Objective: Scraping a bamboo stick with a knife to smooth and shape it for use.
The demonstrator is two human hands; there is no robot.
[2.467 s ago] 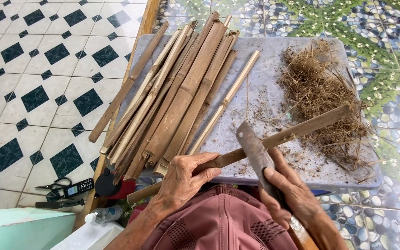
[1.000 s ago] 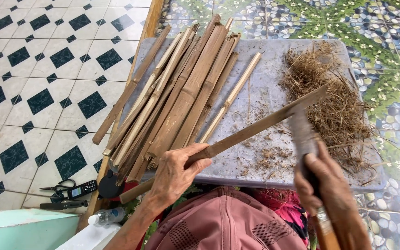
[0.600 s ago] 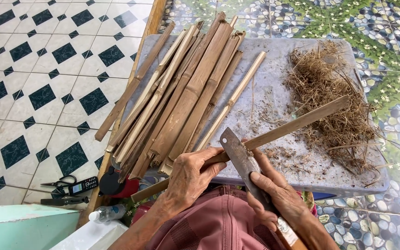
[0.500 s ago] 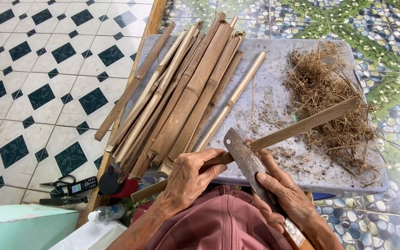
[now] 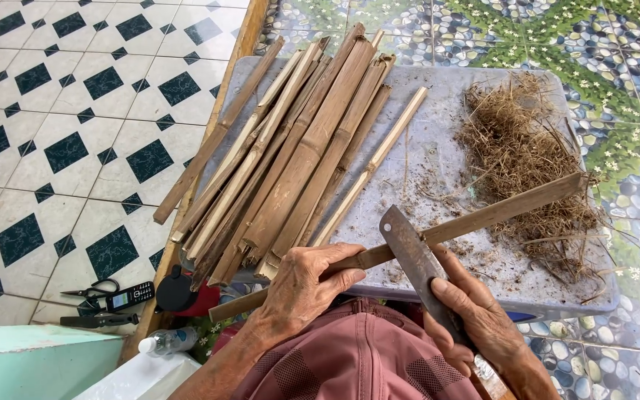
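Head view: grey table [image 5: 483, 89] over tiled floor [image 5: 61, 148].

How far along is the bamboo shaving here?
Done: a heap of shavings lies on the grey board. In hand: the left hand holds a strip while the right hand sets a knife on it. Left: a bundle of strips lies beside.

I see a dull, rust-stained metal blade [image 5: 415, 255] laid across a matt, fibrous bamboo strip [image 5: 483, 218]. Left of the blade lie dry, rough bamboo slats [image 5: 298, 155] on a scuffed grey plastic board [image 5: 446, 96]; right of it, wiry shavings [image 5: 527, 163].
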